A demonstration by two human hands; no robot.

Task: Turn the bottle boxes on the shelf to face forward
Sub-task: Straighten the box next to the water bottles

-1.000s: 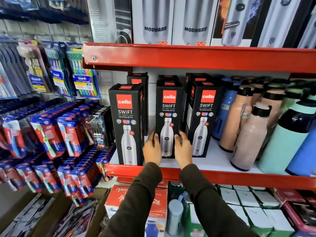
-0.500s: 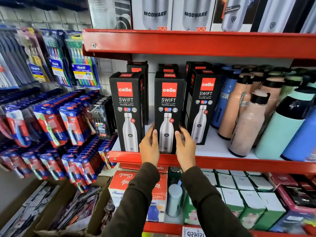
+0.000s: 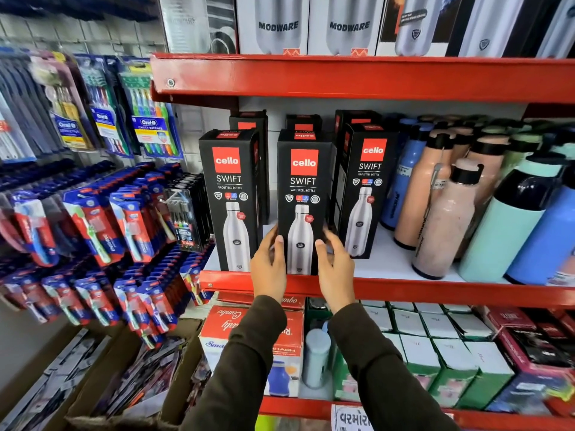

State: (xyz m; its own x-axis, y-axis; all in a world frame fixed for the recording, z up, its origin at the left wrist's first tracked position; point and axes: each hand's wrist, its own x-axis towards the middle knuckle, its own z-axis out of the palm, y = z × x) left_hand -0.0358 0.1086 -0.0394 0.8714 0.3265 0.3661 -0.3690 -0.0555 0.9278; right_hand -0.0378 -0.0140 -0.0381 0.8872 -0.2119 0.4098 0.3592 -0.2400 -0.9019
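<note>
Three black cello Swift bottle boxes stand in the front row on the red-edged shelf (image 3: 435, 289). The left box (image 3: 230, 194) and the middle box (image 3: 303, 194) show their printed fronts squarely at the shelf's front edge. Further back, the right box (image 3: 365, 188) is angled slightly so its left side shows. My left hand (image 3: 269, 269) grips the middle box's lower left side, thumb on the front. On its lower right edge is my right hand (image 3: 336, 269), fingers blurred around the side. More black boxes (image 3: 249, 122) stand in a back row, mostly hidden.
Loose peach, blue and mint bottles (image 3: 448, 213) crowd the shelf right of the boxes. The red upper shelf (image 3: 342, 77) carrying Modware boxes hangs low above. Toothbrush packs (image 3: 102, 219) hang on the left. White, green and red cartons (image 3: 429, 346) fill the shelf below.
The middle box has come forward to the shelf's front edge, level with the left box. Both hands stayed on its lower sides and moved with it.
</note>
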